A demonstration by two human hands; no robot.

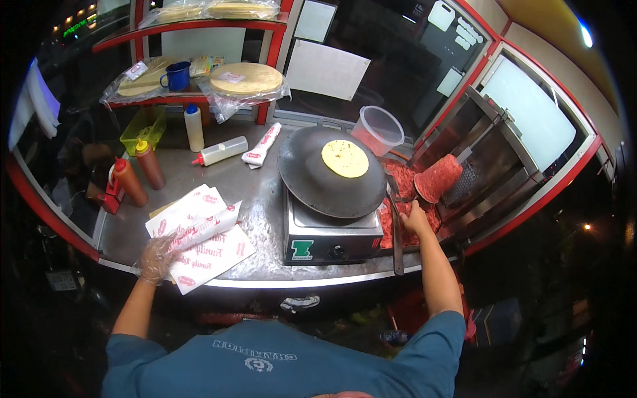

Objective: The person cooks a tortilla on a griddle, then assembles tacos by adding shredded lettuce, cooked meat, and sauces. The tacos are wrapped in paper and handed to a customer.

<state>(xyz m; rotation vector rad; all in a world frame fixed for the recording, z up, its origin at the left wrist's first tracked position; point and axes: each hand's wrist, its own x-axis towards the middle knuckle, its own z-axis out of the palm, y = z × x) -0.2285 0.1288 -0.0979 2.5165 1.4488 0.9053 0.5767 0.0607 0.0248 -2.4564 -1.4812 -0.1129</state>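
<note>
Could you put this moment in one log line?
left hand: gloved, touching paper sheets | right hand: by metal utensil | round flatbread: on dark pan

On my feed I have the left forearm (135, 306) angling forward to a clear-gloved left hand (158, 259). My bare right forearm (440, 273) slants forward and inward to the right hand (415, 220), which looks curled, though it shows small.

At the left hand (156, 260): papers (211, 262), white, repeating red print. Ahead, between hands: pan (306, 174), blackish; flatbread (345, 160), yellow, brown-flecked. Just beyond the right hand (416, 219): meat (400, 178), red. Far beyond the left: mug (178, 77), blue.
</note>
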